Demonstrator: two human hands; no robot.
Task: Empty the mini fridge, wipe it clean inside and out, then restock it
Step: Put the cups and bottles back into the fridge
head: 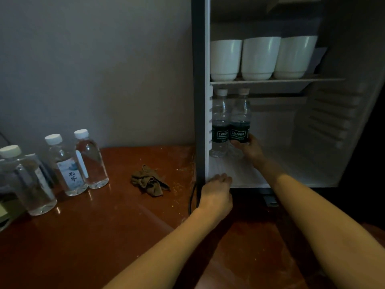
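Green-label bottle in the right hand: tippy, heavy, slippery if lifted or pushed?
The clear plastic water bottle with the dark green label is tall and narrow, so a high push would probably tip it. It looks full, so likely heavy for its size. Smooth thin plastic may flex or slip in the right hand.

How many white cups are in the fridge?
3, in the fridge, side by side on its upper shelf: the left cup, the middle cup and the right cup. More might be hidden behind them.
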